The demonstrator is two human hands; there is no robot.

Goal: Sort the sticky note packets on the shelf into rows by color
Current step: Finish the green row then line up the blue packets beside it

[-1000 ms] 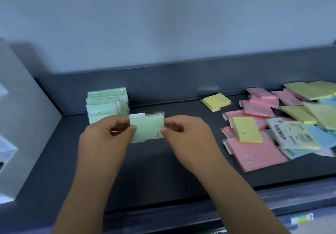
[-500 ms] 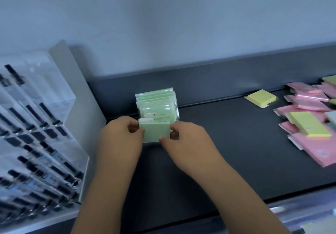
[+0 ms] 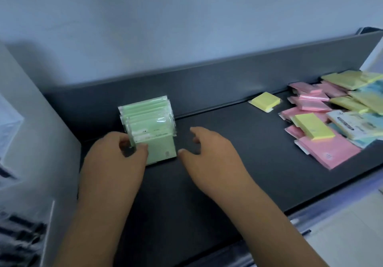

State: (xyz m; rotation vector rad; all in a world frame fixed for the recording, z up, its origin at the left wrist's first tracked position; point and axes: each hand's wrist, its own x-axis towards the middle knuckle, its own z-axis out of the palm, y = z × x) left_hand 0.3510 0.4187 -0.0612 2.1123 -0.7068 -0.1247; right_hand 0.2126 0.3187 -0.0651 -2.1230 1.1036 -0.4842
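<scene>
Now, beside the clear side panel [image 3: 47, 134], the left hand [image 3: 116, 159] pinches the left edge of a green packet [image 3: 161, 149], leaning at the front of the green row [image 3: 145, 115] on the shelf [image 3: 259, 138]. The right hand [image 3: 209, 154], gripping it a moment ago, hangs open just beside it: placement looks nearly complete. Rightward, a lone yellow packet [image 3: 265, 101] and a mixed pile [image 3: 329, 154] of pink, yellow and blue await sorting; nothing visible bars the reach.

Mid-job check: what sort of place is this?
Likely a stationery shop: dark retail shelf, a row of wrapped green sticky note packets, a pile of pink, yellow and blue packets.
</scene>
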